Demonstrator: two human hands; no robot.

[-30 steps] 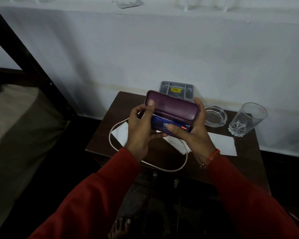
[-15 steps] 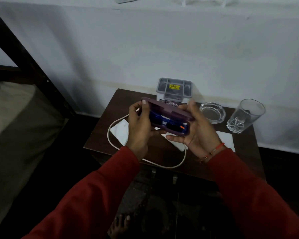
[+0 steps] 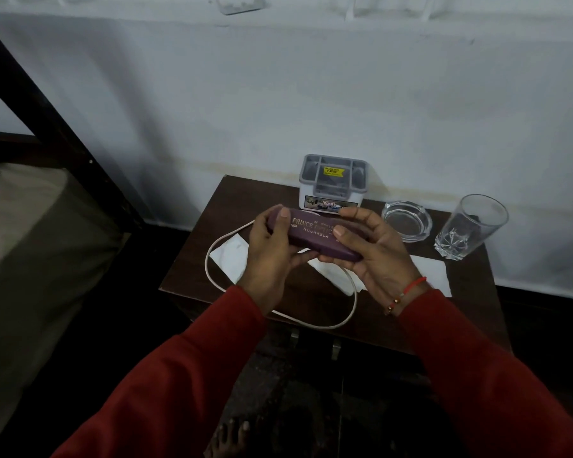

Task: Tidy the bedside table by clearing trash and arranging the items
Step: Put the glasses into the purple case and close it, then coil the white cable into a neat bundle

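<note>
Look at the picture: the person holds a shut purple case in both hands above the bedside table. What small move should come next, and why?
Probably set the case down on the table, likely beside the grey organiser. Its lid looks closed, and the left hand and right hand both hold it in the air, so neither is free for the cable and papers lying loose.

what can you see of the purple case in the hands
The purple case is a long, rounded spectacle-type case with a matte, leather-like skin and gold lettering on its lid, partly covered by thumbs. It looks closed, lying roughly level with its right end tilted slightly down, held above the dark wooden table. The left hand grips its left end, thumb on top; the right hand cradles the right end from below, thumb on the lid.
</note>
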